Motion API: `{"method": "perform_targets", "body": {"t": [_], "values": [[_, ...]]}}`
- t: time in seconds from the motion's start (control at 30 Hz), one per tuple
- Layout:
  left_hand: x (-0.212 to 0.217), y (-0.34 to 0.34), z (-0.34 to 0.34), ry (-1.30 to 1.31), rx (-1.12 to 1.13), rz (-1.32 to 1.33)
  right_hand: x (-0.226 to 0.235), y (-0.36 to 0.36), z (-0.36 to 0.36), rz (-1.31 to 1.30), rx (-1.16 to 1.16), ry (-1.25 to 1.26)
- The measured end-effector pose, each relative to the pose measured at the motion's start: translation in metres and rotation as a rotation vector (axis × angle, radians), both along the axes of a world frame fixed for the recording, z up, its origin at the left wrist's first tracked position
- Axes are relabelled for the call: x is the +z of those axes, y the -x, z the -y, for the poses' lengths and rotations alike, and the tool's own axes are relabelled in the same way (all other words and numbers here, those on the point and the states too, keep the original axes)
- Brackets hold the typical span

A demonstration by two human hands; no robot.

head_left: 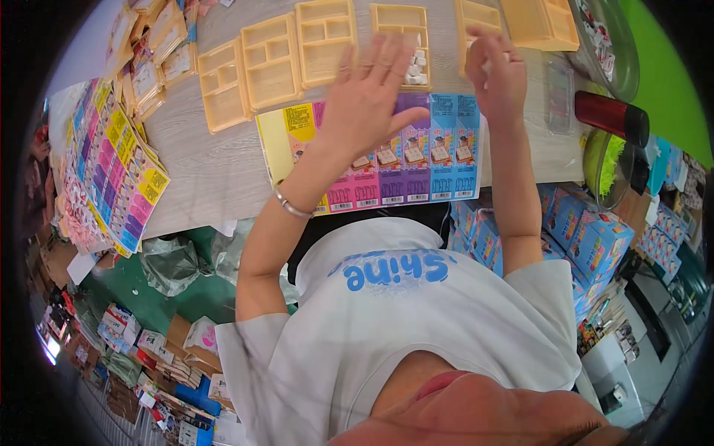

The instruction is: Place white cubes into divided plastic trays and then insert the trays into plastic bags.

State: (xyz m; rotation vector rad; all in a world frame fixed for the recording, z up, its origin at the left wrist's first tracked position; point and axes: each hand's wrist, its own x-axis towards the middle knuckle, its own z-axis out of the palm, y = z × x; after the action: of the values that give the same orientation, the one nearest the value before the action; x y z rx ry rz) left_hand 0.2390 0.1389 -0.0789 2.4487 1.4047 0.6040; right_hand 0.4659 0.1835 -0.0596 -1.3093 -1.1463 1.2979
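Far left of the tray row, at the grey wooden tabletop's [208, 167] edge: a fanned stack of bright printed cardboard sheets [119, 171], long axis running away from the body, count not tellable.

Across the far side of the tabletop, a curved row of six pale yellow plastic compartment trays: first yellow tray [222, 86], second [271, 61], third [325, 39], fourth [401, 33], fifth [476, 18], sixth [539, 22]. Long axis of each pointing away from the body, compartments facing up.

Just below the trays, a printed cardboard strip in yellow, pink, purple and blue panels [416, 160], long axis lying left to right along the near table edge.

Above that strip and overlapping the fourth tray, left hand [368, 97], spread flat, fingers apart, palm down, holding nothing; silver bracelet [290, 207] on its wrist.

Inside the fourth tray, beside the left fingertips, a cluster of small white blocks [416, 68], about six showing.

Over the fifth tray, right hand [497, 70], fingers curled and pinching one small white piece [487, 65].

Right of the trays: a dark red cylindrical bottle with black cap [610, 117] lying on its side, long axis left to right; beyond it, stacked blue printed boxes [595, 241].
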Motion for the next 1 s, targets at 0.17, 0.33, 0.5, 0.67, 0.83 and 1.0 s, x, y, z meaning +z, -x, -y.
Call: {"method": "perform_targets", "body": {"t": [0.17,0.33,0.5,0.67,0.83,1.0], "values": [[-0.007,-0.038,-0.008,0.011,0.108,-0.087,-0.018,0.004,-0.030,-1.292,-0.037,0.299],[0.011,0.042,-0.042,-0.087,0.166,-0.013,-0.041,0.041,-0.051,-1.256,0.044,0.371],[0.009,0.098,-0.070,-0.298,-0.003,0.000,-0.018,0.119,-0.046,-0.811,0.064,0.238],[0.001,0.095,-0.063,0.080,0.073,-0.194,-0.029,0.151,-0.043,-0.483,0.127,-0.026],[-0.001,0.089,-0.057,0.084,0.184,-0.151,-0.029,0.162,-0.037,-0.320,0.108,-0.081],[0.000,0.085,-0.058,0.086,0.194,-0.101,-0.037,0.157,-0.035,-0.407,0.165,-0.213]]}}
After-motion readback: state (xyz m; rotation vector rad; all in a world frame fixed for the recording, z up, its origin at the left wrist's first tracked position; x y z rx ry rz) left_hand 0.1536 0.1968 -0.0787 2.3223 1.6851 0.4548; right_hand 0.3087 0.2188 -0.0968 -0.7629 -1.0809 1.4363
